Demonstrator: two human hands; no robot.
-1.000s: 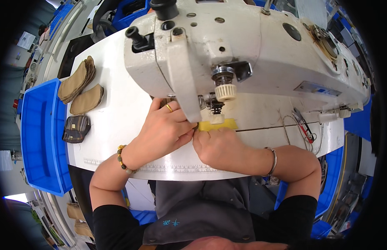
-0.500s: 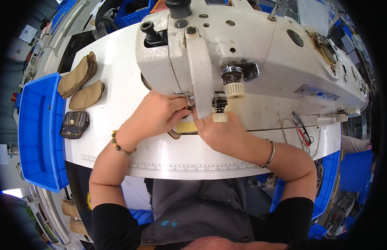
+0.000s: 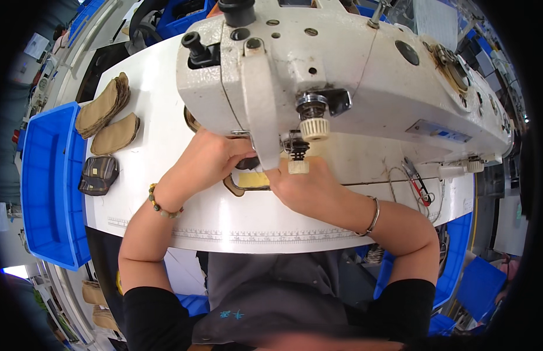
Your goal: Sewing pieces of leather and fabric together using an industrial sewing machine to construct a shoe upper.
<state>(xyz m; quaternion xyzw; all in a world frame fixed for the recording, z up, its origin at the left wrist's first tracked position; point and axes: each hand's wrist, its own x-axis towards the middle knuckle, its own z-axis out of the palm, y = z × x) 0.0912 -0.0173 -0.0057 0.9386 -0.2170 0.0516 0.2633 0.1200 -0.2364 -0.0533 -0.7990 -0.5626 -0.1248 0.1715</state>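
A big off-white sewing machine stands across the white table. Under its head lies a small workpiece, tan with a yellow patch and a dark edge. My left hand presses on the piece from the left, its fingertips hidden beneath the machine head. My right hand holds the piece from the right, just below the presser foot and a cream knob. Both wrists wear bracelets.
Tan shoe-shaped pieces are stacked at the table's left, with a dark sewn piece below them. A blue bin stands left of the table. Red-handled snips lie at the right. A ruler strip runs along the front edge.
My head has moved forward, so the machine fills more of the view. The piece has slid deeper under the machine head and both hands followed; less of the yellow patch shows now.
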